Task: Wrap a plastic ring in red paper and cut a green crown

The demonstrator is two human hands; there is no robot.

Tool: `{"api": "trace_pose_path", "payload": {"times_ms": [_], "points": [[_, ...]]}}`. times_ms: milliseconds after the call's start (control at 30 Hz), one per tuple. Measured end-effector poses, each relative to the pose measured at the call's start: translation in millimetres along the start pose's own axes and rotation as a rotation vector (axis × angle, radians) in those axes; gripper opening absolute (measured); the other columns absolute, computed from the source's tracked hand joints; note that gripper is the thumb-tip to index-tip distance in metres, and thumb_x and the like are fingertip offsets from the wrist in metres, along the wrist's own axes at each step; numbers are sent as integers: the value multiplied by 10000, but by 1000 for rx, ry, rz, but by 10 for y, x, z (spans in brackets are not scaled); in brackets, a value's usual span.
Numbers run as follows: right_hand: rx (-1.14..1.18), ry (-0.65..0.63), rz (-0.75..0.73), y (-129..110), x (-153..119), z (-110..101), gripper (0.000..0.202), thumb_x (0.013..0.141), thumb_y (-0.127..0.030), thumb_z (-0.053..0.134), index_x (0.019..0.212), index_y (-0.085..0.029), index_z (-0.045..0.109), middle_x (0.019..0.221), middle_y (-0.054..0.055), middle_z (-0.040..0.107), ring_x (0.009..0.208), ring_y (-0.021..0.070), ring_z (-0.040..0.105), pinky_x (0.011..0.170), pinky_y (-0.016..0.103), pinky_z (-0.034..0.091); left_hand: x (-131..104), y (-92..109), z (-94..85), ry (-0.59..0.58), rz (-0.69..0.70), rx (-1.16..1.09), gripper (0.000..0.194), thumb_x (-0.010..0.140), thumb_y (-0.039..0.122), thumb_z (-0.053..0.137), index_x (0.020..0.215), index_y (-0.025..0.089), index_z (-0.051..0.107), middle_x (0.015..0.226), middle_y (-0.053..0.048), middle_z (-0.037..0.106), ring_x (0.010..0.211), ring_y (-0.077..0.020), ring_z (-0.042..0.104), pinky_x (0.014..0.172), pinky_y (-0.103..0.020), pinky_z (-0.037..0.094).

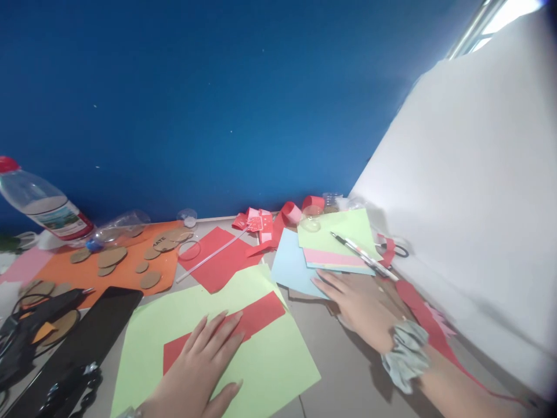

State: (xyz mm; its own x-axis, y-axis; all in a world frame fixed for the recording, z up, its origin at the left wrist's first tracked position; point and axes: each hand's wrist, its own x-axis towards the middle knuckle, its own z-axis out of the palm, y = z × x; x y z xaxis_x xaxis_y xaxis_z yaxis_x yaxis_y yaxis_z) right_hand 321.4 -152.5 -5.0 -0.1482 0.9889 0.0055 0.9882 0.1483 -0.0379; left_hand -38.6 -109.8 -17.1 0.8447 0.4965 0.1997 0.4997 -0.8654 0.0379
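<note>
My left hand (209, 354) lies flat, fingers stretched out, over a red paper strip (263, 316). That strip rests slantwise on a large light green sheet (287, 366). On the right, my right hand (359, 305) reaches across with its fingers extended, the fingertips at the lower edge of a light blue sheet (291, 267). Above it sits a stack of coloured paper with a light green sheet (343, 223) on top and a pen (361, 252) across it. Brown cardboard (387, 293) lies partly beneath my right hand and wrist.
Left are an orange sheet (167, 270) with cardboard discs (112, 256), a plastic bottle (56, 215), a black phone (82, 348) and a black glue gun (47, 313). Red paper (213, 247) and a straw (213, 254) lie mid-table. Scissors (400, 251) are beside the white wall (470, 174).
</note>
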Motion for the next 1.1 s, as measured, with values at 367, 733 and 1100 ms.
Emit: {"api": "trace_pose_path", "payload": {"times_ms": [367,733,1100], "points": [[21,84,379,925,500,-290,623,945,-501,231,1378,-90,410,1434,206,406,1347,388,326,1080,585,293,44,-27,6,38,60,173,535,877,391,508,1385,240,433,1480,10,387,1316,-237,411,998,-378,470],[43,-13,156,69,365,-107,625,923,-540,351,1429,-174,360,1503,124,327,1352,269,362,1068,399,390,41,-60,28,72,73,123,558,858,406,541,1385,256,432,1445,11,449,1290,-230,438,1017,-343,446],[-98,78,543,1085,-8,-138,615,915,-459,302,1363,-56,422,1467,222,348,1346,372,334,1044,556,355,34,-68,109,71,81,188,575,860,421,534,1400,269,407,1455,22,434,1291,-227,440,1021,-330,435]]}}
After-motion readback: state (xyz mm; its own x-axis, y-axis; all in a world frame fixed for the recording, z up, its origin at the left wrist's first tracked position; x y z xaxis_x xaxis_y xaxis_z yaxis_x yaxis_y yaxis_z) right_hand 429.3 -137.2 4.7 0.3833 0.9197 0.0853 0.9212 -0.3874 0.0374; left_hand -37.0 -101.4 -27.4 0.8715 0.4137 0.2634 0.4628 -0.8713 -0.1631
